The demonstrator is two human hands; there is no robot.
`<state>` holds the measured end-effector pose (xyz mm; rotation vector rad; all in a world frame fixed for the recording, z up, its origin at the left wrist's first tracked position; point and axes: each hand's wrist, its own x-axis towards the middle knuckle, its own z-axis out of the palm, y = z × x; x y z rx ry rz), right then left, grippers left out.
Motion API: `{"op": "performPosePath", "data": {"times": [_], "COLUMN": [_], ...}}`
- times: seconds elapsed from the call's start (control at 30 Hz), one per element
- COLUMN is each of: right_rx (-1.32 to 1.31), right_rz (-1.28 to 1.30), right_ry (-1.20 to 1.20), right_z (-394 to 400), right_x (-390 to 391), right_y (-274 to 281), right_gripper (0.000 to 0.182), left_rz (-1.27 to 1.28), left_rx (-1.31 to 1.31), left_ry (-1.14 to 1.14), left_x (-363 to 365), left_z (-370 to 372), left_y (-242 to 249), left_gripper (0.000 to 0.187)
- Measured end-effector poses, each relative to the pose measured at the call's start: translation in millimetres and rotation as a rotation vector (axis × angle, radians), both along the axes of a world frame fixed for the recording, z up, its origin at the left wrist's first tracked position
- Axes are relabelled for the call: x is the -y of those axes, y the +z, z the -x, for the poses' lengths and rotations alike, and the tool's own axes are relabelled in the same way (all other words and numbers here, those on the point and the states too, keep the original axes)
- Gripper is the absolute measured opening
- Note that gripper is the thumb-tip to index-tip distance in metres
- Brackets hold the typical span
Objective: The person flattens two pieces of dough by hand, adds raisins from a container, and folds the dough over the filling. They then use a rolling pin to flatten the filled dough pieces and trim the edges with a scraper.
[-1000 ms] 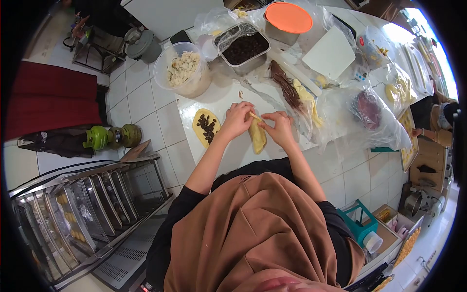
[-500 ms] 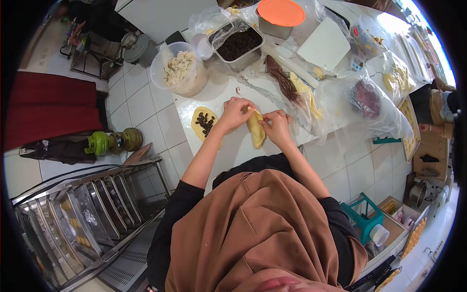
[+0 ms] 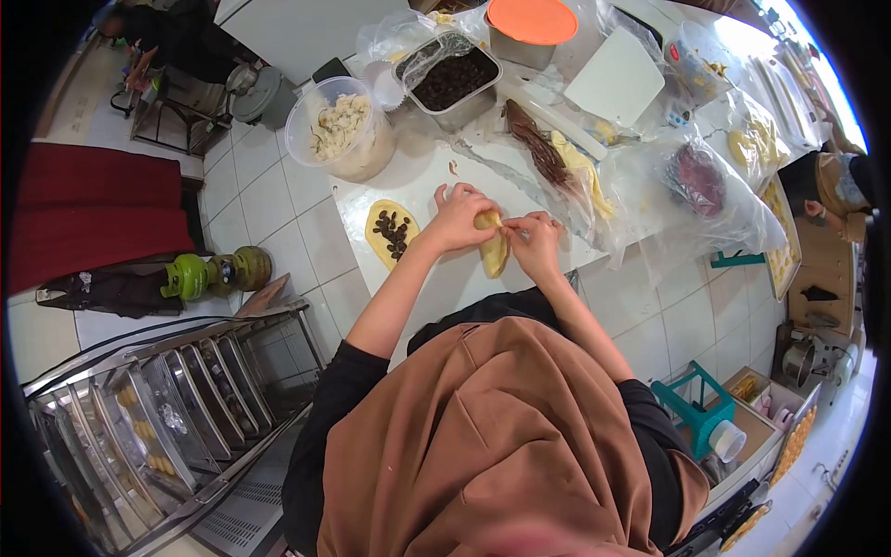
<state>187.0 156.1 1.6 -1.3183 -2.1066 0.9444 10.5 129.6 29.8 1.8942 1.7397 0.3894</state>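
Note:
A folded piece of yellow dough [image 3: 495, 258] lies on the white table top in front of me. My left hand [image 3: 462, 219] grips its upper part with curled fingers. My right hand [image 3: 535, 238] pinches the dough's edge on the right side, near the middle. To the left of my left hand rests a flat oval of dough [image 3: 379, 219] with dark raisin-like pieces [image 3: 394, 234] spread on it. Whatever filling the folded dough holds is hidden.
Behind my hands stand a clear tub of pale shreds [image 3: 345, 130], a metal tin of dark filling [image 3: 455, 84] and an orange-lidded container [image 3: 532, 23]. Brown dough [image 3: 534, 144] and plastic bags [image 3: 696, 186] lie right. A tray rack [image 3: 176, 418] is at lower left.
My left hand has shifted slightly down and right over the dough's upper end. My right hand's pinch has moved slightly. The raisin-topped dough stays in place.

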Motion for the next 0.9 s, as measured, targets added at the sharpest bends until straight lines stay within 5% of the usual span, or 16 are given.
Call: {"op": "performPosePath", "data": {"times": [0.37,0.6,0.7,0.9], "right_rx": [0.004,0.103,-0.193,-0.224], "right_rz": [0.005,0.089,0.184,0.459], "right_ry": [0.018,0.049,-0.066,-0.056], "right_z": [-6,-7,-8,-5], "right_x": [15,21,25,26], "right_y": [-2,7,2,-5], "right_gripper": [0.02,0.02,0.022,0.027], "left_rz": [-0.049,-0.414,-0.435,-0.344], "left_rx": [0.06,0.127,0.193,0.245], "left_ry": [0.026,0.245,0.354,0.286], "left_x": [3,14,36,80], "left_z": [5,-22,-39,-55], "left_y": [-12,-13,-3,-25], "left_gripper": [0.021,0.034,0.041,0.041]}}
